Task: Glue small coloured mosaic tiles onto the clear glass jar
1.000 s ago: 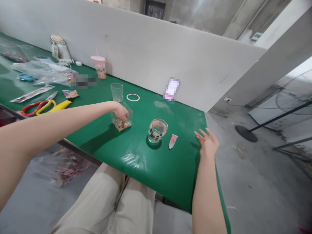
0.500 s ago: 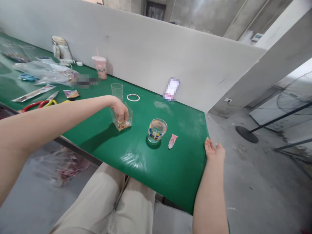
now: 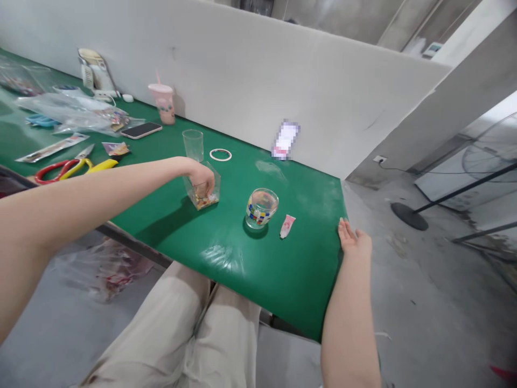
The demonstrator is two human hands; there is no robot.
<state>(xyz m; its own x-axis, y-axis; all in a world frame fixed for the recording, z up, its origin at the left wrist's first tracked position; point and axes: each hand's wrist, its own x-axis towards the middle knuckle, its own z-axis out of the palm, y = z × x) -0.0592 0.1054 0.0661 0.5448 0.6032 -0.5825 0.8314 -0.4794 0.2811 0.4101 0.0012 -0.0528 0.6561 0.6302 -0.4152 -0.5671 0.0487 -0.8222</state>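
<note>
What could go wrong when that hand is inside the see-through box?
Two things, maybe. The left hand is down inside the clear box, so a bump against its wall might tip it and scatter the small colored pieces over the green table. And the glass with colored tiles stands nearby, to the right of the box, so swinging the hand that way too fast might knock it over.

The table [image 3: 283, 280] is green; the glass cup [image 3: 260, 213] has blue, yellow, red and white squares; the tiny pieces [image 3: 203, 204] seem multicoloured.
</note>
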